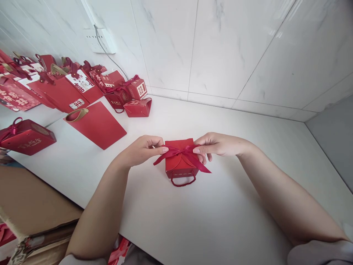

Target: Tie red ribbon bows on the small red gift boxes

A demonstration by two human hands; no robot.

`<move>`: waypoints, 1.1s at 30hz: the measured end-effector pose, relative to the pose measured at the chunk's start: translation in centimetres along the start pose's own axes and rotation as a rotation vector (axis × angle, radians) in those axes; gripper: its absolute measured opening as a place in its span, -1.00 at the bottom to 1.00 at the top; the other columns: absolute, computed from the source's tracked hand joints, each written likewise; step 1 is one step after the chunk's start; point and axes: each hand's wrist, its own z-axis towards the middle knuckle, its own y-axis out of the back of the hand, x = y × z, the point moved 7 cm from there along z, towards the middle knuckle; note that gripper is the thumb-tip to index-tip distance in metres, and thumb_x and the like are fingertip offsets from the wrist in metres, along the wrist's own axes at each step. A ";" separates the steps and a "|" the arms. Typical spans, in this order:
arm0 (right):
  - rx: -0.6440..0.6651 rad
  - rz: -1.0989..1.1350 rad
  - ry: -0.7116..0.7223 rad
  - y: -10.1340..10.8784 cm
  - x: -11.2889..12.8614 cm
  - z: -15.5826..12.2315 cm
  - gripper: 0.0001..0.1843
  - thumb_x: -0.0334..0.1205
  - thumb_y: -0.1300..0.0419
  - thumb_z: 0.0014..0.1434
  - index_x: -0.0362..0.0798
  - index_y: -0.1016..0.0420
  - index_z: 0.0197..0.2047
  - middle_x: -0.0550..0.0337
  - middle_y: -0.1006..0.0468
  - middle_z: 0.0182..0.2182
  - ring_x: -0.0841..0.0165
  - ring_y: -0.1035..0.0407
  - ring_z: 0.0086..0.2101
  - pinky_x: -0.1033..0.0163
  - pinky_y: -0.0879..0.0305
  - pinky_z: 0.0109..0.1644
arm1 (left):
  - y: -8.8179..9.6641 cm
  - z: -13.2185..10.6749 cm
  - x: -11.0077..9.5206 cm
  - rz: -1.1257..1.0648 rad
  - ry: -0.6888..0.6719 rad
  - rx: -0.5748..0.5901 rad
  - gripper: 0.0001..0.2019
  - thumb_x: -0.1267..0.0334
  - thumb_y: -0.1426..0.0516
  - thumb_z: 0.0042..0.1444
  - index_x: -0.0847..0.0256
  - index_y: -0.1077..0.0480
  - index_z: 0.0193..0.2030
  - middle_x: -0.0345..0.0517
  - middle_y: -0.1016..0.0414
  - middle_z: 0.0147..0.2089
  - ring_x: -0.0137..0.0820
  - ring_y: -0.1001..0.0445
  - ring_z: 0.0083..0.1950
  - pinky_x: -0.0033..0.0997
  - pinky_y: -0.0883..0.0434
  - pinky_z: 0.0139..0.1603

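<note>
A small red gift box (176,162) stands on the white table in front of me, its top flaps folded shut. Across its top lies a dark pink ribbon (180,151) tied in a bow, with tails hanging to both sides. My left hand (146,149) pinches the bow's left loop between thumb and finger. On the other side, my right hand (213,145) pinches the right loop, some of its fingers beside the box wall. A twisted red cord handle (183,184) droops from the box's near side.
Several red gift bags (63,90) crowd the back left. Small red boxes (138,107) sit by the wall, near a grey cable (107,55). A flat red bag (96,125) and a ribboned box (29,138) lie left. A cardboard box (35,200) stands below the table's left edge.
</note>
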 end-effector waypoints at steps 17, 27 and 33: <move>-0.054 -0.003 0.130 1.1 -1.1 0.5 -0.60 0.07 -0.15 0.25 -0.11 -0.51 -0.37 0.18 -0.51 -0.43 0.37 -0.40 -0.38 0.20 -0.38 -0.20 | 0.0 1.8 1.8 -0.125 -0.122 -0.003 -0.71 0.08 -0.14 0.18 0.25 -0.34 -0.43 -0.14 -0.37 -0.42 -0.45 -0.32 -0.40 -0.40 -0.29 -0.35; -0.045 0.025 0.102 1.3 -1.3 0.6 -0.59 0.09 -0.18 0.22 -0.12 -0.50 -0.39 0.19 -0.51 -0.46 0.37 -0.42 -0.39 0.23 -0.36 -0.22 | 0.1 1.4 1.1 -0.101 -0.147 -0.031 -0.70 0.09 -0.14 0.18 0.26 -0.33 -0.46 -0.20 -0.32 -0.44 -0.46 -0.27 -0.39 -0.44 -0.23 -0.34; -0.192 0.054 -0.002 2.4 -1.0 -0.3 -0.54 0.22 -0.15 0.21 -0.07 -0.42 -0.27 0.12 -0.61 -0.41 0.31 -0.51 -0.39 0.18 -0.40 -0.20 | -0.6 1.5 1.3 -0.159 -0.053 0.031 -0.64 -0.02 -0.02 0.25 0.23 -0.42 -0.33 -0.15 -0.43 -0.33 -0.43 -0.37 -0.30 -0.42 -0.30 -0.20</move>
